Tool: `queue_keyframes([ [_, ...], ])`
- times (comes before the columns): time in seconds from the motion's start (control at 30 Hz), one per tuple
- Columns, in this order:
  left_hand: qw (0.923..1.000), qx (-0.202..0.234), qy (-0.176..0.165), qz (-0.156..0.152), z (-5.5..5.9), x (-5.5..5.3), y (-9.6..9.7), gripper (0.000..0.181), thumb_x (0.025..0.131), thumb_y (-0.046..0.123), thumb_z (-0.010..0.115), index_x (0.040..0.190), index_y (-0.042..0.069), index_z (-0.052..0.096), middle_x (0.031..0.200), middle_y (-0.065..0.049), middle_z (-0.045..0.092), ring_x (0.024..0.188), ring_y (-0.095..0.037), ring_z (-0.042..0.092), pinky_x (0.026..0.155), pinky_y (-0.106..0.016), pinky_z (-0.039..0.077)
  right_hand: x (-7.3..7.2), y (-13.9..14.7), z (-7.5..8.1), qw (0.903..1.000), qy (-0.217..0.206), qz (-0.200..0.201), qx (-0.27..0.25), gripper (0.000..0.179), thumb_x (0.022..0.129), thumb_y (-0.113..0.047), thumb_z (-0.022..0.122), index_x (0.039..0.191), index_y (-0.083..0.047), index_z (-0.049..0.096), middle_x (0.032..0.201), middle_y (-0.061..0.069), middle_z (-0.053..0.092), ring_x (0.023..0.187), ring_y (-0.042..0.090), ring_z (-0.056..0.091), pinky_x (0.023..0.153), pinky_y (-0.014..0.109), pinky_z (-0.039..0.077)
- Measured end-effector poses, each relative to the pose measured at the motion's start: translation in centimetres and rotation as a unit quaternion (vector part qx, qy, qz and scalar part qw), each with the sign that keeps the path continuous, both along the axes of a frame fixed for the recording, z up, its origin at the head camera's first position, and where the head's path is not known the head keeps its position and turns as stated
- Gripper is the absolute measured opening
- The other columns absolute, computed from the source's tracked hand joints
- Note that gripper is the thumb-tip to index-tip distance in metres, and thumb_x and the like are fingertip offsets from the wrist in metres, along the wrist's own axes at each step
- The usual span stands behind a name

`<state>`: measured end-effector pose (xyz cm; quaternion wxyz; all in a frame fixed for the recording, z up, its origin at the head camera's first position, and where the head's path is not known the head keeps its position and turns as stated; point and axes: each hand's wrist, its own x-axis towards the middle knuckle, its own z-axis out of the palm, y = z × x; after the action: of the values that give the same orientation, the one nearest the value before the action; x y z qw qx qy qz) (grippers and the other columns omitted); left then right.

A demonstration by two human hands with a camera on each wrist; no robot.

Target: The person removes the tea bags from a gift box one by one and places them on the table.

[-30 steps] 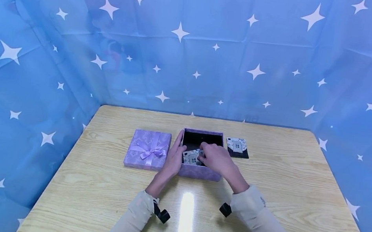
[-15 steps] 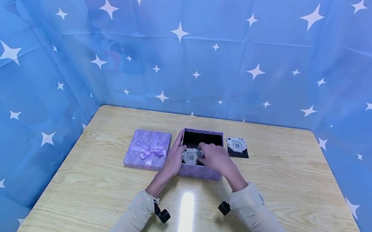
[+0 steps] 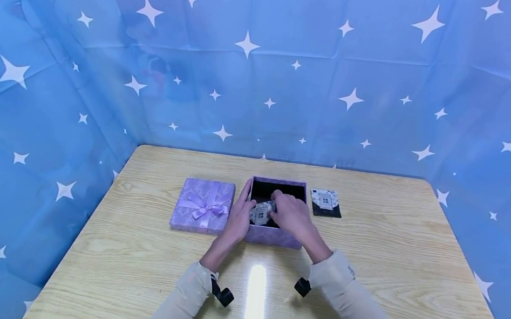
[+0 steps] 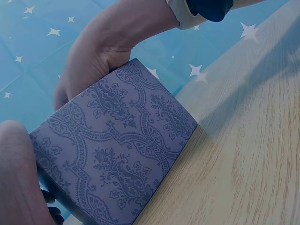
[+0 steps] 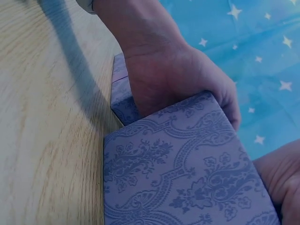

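Note:
A purple patterned gift box [image 3: 274, 237] stands without its lid on the table, its inside black. My left hand [image 3: 238, 220] holds the box's left wall, thumb over the rim and fingers along the outside. Inside the box, my right hand [image 3: 294, 216] pinches the right end of a flat square packet [image 3: 260, 213] with a grey-and-white print and a pale label. The packet lies tilted near the front wall. In the left wrist view the box's front wall [image 4: 112, 145] hides the right hand's fingertips. The right wrist view shows the left hand [image 5: 159, 75] at the rim.
The purple lid [image 3: 193, 216] with a ribbon bow lies left of the box. A similar square packet [image 3: 326, 203], partly black, lies right of the box. A blue star-printed curtain [image 3: 272, 74] hangs behind the wooden table [image 3: 368, 262].
My right hand has shifted slightly, and the packet in the box has turned and tilted with it. My left hand, the box and the lid have stayed put.

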<state>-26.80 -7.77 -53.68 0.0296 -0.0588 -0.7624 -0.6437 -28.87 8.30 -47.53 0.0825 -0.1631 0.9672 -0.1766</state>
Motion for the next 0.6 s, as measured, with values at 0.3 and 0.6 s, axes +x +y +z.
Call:
queue_keyframes([
  [0.3,0.9999,-0.01,0.006,0.004,-0.09,-0.05,0.0,0.064,0.108,0.017,0.036,0.169,0.028,0.019,0.174,0.005,0.017,0.158,-0.022,0.016,0.128,-0.05,0.016,-0.09,0.14,-0.33,0.9981,0.023,-0.005,-0.057,0.036,0.096,-0.007,0.07,0.131,0.003,0.068,0.094,0.01,0.075,0.06,0.015,0.058,0.052,0.028,0.044],
  [0.6,0.9999,-0.016,0.001,0.005,0.0,-0.03,0.0,0.064,0.109,0.017,0.036,0.169,0.028,0.019,0.174,0.002,0.017,0.158,-0.023,0.016,0.128,-0.049,0.017,-0.05,0.41,-0.35,0.993,-0.029,0.003,-0.114,0.047,0.099,-0.007,0.068,0.144,0.002,0.057,0.101,0.009,0.074,0.068,0.015,0.063,0.059,0.031,0.048],
])
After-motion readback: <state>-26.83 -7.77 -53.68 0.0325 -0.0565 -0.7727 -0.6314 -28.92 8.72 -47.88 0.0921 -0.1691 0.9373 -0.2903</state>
